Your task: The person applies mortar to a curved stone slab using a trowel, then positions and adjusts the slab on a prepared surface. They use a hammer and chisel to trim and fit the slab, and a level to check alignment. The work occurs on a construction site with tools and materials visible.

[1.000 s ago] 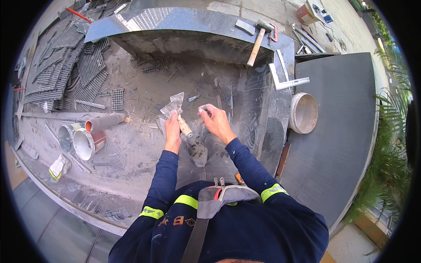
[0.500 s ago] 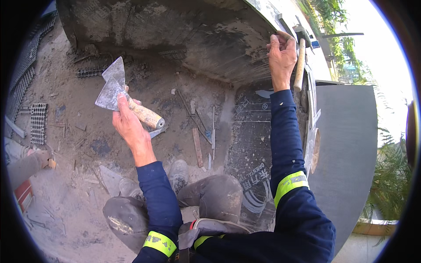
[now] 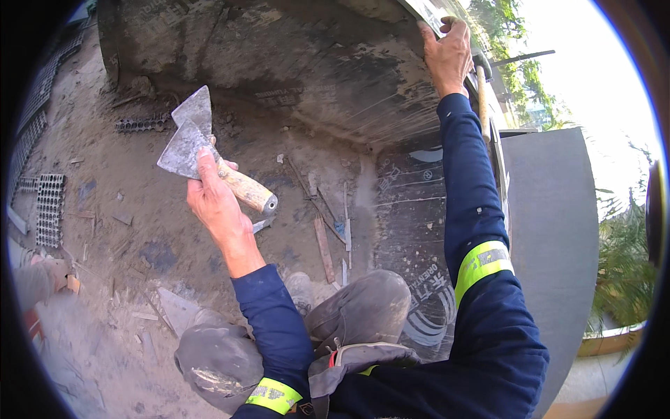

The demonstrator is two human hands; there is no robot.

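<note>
My left hand (image 3: 222, 213) is closed around two putty knives, whose worn triangular blades fan out to the upper left. The nearer putty knife (image 3: 183, 152) has a pale wooden handle with a metal end cap. Behind it shows the blade of the second putty knife (image 3: 196, 107); its handle is mostly hidden. Stretched out to the wall's top edge, my right hand (image 3: 449, 59) has bent fingers at a bright strip-like piece (image 3: 431, 15); what they grip is unclear. Just right of that hand, a hammer (image 3: 483, 105) with a wooden handle rests on the ledge.
A dark, mud-smeared panel wall (image 3: 300, 63) rises ahead, meeting a printed black sheet (image 3: 412, 202) on the right. On the dirt floor lie wooden slats (image 3: 324, 248) and black plastic grid pieces (image 3: 50, 209). Outside the wall stands a grey board (image 3: 551, 230). Another person's leg shows far left.
My right hand has moved up and forward along the ledge, past the hammer head, to the bright piece. My left hand still holds the putty knives, shifted slightly right in view.
</note>
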